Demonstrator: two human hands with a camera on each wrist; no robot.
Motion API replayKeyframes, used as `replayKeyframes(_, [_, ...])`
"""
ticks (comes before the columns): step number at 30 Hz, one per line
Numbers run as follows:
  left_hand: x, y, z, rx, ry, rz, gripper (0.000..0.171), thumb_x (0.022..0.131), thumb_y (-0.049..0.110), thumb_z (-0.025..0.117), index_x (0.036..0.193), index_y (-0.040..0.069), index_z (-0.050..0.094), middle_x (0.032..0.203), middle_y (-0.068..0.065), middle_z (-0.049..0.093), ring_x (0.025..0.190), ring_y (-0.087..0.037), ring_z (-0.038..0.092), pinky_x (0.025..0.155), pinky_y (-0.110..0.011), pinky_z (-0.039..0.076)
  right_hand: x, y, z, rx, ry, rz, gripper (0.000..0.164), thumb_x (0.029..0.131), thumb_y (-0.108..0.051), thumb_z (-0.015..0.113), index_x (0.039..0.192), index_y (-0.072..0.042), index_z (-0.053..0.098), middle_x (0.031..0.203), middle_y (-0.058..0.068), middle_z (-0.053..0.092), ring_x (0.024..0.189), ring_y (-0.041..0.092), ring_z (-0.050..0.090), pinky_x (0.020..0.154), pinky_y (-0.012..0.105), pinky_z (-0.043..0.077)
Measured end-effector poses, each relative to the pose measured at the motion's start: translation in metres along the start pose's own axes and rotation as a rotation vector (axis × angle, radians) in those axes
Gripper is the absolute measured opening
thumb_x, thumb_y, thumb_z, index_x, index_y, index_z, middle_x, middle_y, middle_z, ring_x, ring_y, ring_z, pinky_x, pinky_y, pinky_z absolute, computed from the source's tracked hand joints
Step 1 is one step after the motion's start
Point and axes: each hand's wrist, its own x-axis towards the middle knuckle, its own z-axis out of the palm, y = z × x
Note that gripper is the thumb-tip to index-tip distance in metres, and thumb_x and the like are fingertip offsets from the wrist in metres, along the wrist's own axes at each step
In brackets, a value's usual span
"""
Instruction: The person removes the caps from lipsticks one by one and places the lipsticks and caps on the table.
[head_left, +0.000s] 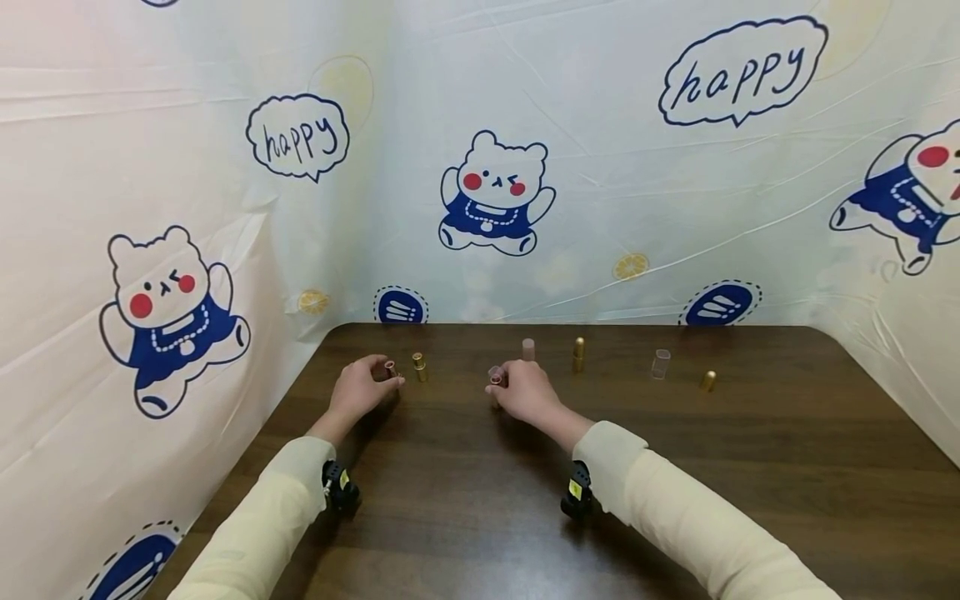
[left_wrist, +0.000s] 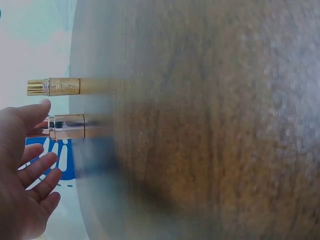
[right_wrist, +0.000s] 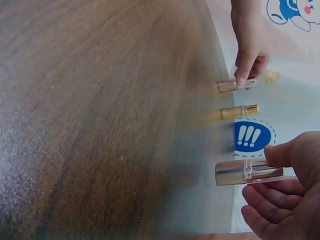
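At the left of the dark table, my left hand (head_left: 360,385) has its thumb and index finger around the upper part of a rose-gold lipstick tube (left_wrist: 68,126). The tube's base is down at the tabletop. Beside it stands a gold lipstick tube (left_wrist: 64,86) with a ribbed top, apart from the hand. Nearer the middle, my right hand (head_left: 531,392) pinches another rose-gold lipstick tube (right_wrist: 230,173) by its clear upper end, between thumb and fingers. The other fingers of both hands are loosely bent.
Behind the right hand stands a pinkish clear cylinder (head_left: 528,350). Farther right are a gold round-tipped tube (head_left: 578,355), a clear cap (head_left: 661,364) and a short gold piece (head_left: 708,382). A printed cloth (head_left: 585,108) hangs around the table (head_left: 465,500).
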Motion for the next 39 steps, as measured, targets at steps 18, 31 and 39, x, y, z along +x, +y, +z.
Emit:
replayKeyframes(18, [0.001, 0.023, -0.007, -0.035, 0.063, 0.039, 0.064, 0.086, 0.033, 0.075, 0.135, -0.001, 0.052, 0.137, -0.022, 0.051, 0.128, -0.039, 0.042, 0.103, -0.054, 0.034, -0.017, 0.003, -0.023, 0.099, 0.028, -0.013, 0.014, 0.090, -0.022, 0.072, 0.089, -0.009, 0.065, 0.081, 0.000, 0.062, 0.072, 0.016, 0.056, 0.065, 0.033, 0.046])
replayKeyframes(31, [0.000, 0.069, 0.000, -0.041, 0.080, 0.181, 0.062, 0.083, 0.033, 0.078, 0.133, 0.003, 0.056, 0.133, -0.016, 0.055, 0.125, -0.034, 0.044, 0.103, -0.049, 0.036, -0.024, 0.007, -0.038, 0.148, 0.058, -0.006, 0.017, 0.089, -0.022, 0.073, 0.093, -0.007, 0.067, 0.083, 0.002, 0.063, 0.076, 0.016, 0.059, 0.065, 0.031, 0.049])
replayKeyframes(39, [-0.004, 0.104, 0.016, -0.047, 0.006, 0.265, 0.063, 0.083, 0.036, 0.079, 0.135, 0.009, 0.056, 0.135, -0.010, 0.055, 0.127, -0.029, 0.045, 0.101, -0.050, 0.038, -0.028, 0.015, -0.044, 0.230, 0.088, -0.016, 0.017, 0.088, -0.020, 0.074, 0.097, -0.006, 0.069, 0.089, 0.002, 0.067, 0.082, 0.016, 0.064, 0.071, 0.033, 0.052])
